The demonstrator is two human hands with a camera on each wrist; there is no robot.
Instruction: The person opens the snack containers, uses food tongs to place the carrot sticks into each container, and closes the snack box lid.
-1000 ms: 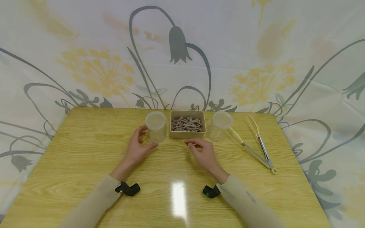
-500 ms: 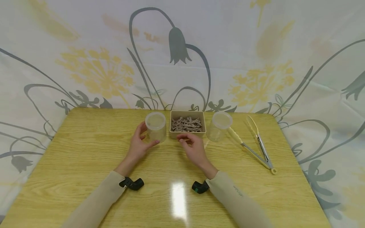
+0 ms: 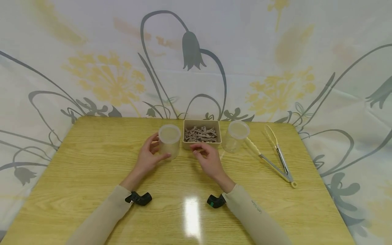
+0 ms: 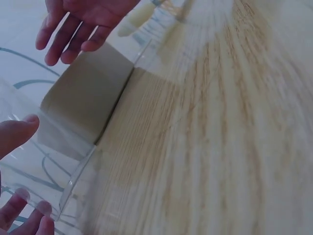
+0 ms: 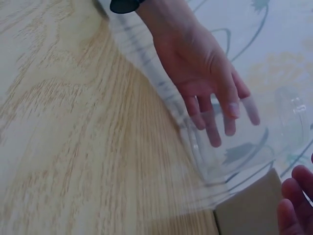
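Note:
My left hand (image 3: 149,157) wraps its fingers and thumb around a clear cylindrical jar (image 3: 169,147) with a whitish, translucent top, left of a beige box. In the right wrist view the fingers show through the see-through wall of the jar (image 5: 244,152). No contents show in it. The rectangular beige box (image 3: 186,145) holds a pile of thin, knobbly grey-brown pieces (image 3: 200,134). My right hand (image 3: 209,161) hovers at the box's near side, fingers loosely bent around nothing. In the left wrist view the right hand (image 4: 90,22) overlaps the side of the box (image 4: 88,98).
A second clear jar (image 3: 233,143) of the same kind stands just right of the box. Farther right, a pair of tongs (image 3: 289,177) with cream tips lies spread apart on the wooden table (image 3: 92,153). A flower-printed cloth (image 3: 196,85) hangs behind the table's far edge.
The left hand has closed in on the left jar and drawn it slightly toward me and to the right. My right hand has shifted left to the front of the box.

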